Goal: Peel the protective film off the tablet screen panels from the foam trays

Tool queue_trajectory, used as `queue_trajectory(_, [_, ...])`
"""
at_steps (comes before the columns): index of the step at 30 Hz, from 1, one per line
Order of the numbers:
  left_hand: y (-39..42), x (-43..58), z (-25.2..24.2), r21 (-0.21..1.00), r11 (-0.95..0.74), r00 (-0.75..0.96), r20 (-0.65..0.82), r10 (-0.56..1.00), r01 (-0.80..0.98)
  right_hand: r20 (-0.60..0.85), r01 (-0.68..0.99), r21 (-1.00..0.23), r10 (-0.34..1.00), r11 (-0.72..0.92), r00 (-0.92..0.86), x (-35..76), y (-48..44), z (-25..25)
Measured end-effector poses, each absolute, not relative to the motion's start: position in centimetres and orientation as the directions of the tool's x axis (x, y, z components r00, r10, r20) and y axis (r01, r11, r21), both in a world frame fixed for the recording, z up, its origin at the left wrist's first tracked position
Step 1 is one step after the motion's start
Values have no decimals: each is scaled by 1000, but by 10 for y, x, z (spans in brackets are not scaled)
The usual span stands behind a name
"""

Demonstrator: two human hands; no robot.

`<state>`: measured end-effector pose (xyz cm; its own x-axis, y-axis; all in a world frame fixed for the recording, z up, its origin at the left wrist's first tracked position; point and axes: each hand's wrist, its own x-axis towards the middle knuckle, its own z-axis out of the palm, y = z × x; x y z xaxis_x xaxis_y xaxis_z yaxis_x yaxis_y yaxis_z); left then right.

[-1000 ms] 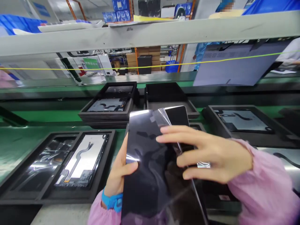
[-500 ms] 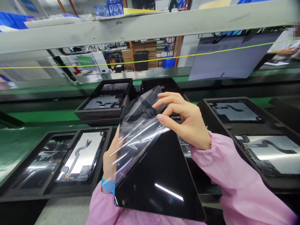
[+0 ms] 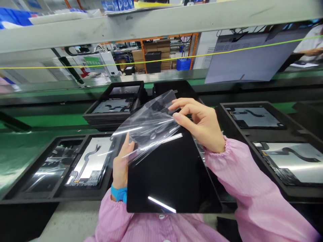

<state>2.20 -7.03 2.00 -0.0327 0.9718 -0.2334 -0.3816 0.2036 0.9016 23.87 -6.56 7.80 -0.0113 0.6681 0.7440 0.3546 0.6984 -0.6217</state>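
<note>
A glossy black screen panel (image 3: 169, 174) is held up in front of my chest. My left hand (image 3: 122, 164) grips its left edge, thumb showing at the side and the other fingers hidden behind it. My right hand (image 3: 199, 121) pinches a clear protective film (image 3: 151, 124) near the panel's upper right edge. The film is lifted off part of the panel's face and hangs creased toward the upper left, passing over my left thumb. The panel's lower face is bare and reflects a light strip.
Black foam trays (image 3: 57, 168) with display parts and ribbon cables lie at the left. Stacked trays (image 3: 113, 117) stand behind, and another tray (image 3: 252, 134) is at the right. A shelf beam (image 3: 156, 25) and a yellow cord (image 3: 176, 61) cross above the bench.
More of the film has come off the panel's face; its loose part now spreads out to the left past my left hand. The panel's lower edge looks more level.
</note>
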Motion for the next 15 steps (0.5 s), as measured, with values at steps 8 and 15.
queue_trajectory(8, [-82, 39, 33, 761, 165, 169, -74, 983, -627, 659, 303, -734, 746, 608, 98, 247, -53, 60])
queue_trajectory(15, [-77, 34, 32, 729, 133, 212, 17, 977, -672, 569, 350, -787, 818, 508, 91, 240, -56, 62])
